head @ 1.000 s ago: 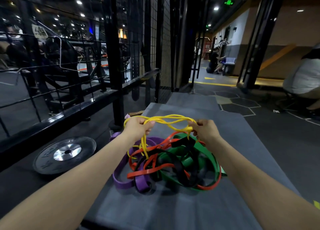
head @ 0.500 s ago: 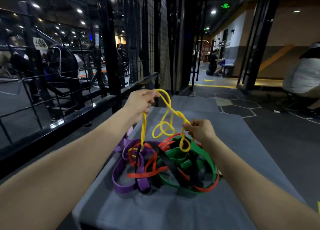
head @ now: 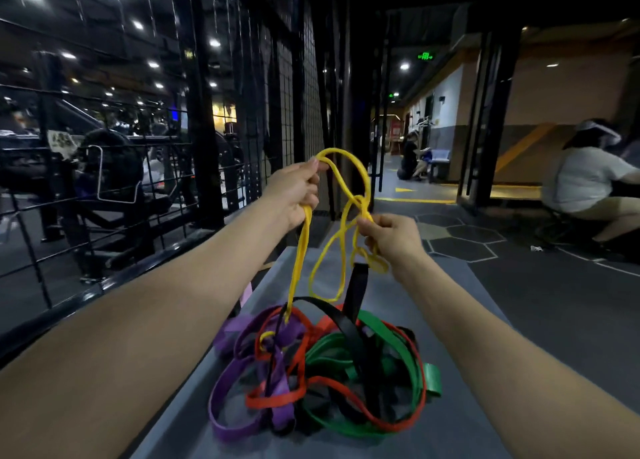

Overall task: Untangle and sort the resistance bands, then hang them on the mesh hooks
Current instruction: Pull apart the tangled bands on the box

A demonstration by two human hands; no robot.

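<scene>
A person's left hand point(head: 294, 190) is closed around the top of a thin yellow band point(head: 346, 216), lifting it above a grey padded bench point(head: 450, 434). The right hand point(head: 393, 238), lower and just to the right, pinches the same band between thumb and fingers where its strands cross in a knot. The narrow, flat rubbery band hangs in several twisted loops; one strand drops straight down into the pile of resistance bands point(head: 322, 372) on the bench, and a small yellow loop shows inside that pile.

The pile is a loose tangle of flat, smooth elastic loops: a wide purple band point(head: 225, 420), a slim red band point(head: 277, 398), a broad green band point(head: 419, 365) and a black band point(head: 356, 285), one length of which rises upright toward the right hand. How many loops of each colour lie there cannot be told.

The bench top is matte and cloth-like. To the left stands a black mesh wall point(head: 304, 112) of fine wire grid. Dark gym flooring with hexagon markings spreads to the right, where a seated person point(head: 588, 181) in a light shirt is at the edge of view. Round ceiling lights dot the dim hall.
</scene>
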